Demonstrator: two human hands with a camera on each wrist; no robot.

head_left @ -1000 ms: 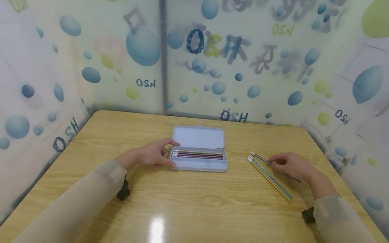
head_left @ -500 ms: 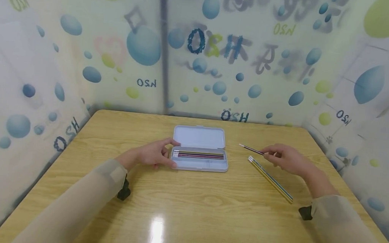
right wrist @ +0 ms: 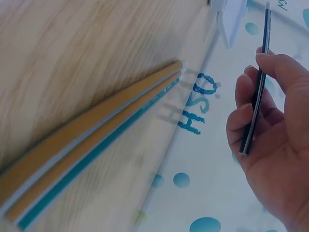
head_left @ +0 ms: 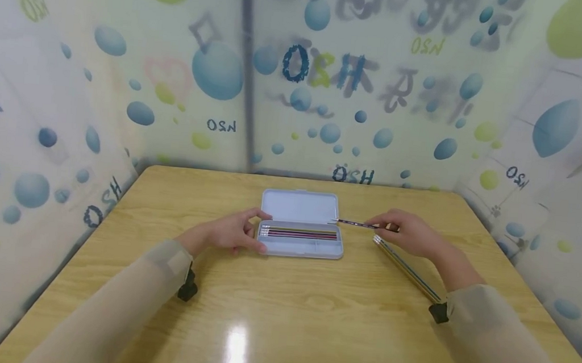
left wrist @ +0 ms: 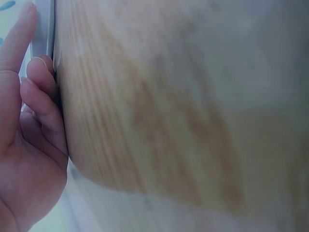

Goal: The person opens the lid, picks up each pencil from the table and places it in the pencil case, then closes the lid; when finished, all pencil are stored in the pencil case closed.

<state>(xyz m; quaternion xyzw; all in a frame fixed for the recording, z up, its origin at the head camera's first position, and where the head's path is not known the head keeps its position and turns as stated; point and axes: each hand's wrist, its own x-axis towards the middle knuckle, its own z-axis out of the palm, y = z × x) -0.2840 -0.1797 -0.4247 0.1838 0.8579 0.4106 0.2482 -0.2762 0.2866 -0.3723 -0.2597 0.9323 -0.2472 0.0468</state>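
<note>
A pale pencil case (head_left: 286, 246) lies open on the table, its lid (head_left: 299, 206) folded back towards the wall. Several pencils (head_left: 302, 233) lie side by side in its rear compartment, light ends to the left. My left hand (head_left: 233, 231) grips the case's left end, thumb at the front corner and index finger at the back. In my right hand (head_left: 410, 232) a dark pencil (right wrist: 264, 46) is pinched between thumb and fingers. Its pale tip points left and overlaps the case's right edge near the hinge in the head view.
Yellow and blue pencils (head_left: 407, 269) lie slantwise on the wooden table (head_left: 311, 320), below my right hand and wrist. Patterned walls (head_left: 379, 97) with blue and green spots enclose the table at the back and both sides.
My right hand has lifted the dark pencil from beside the loose pencils and carried it left to the case, turning it nearly level. My left hand has stayed at the case.
</note>
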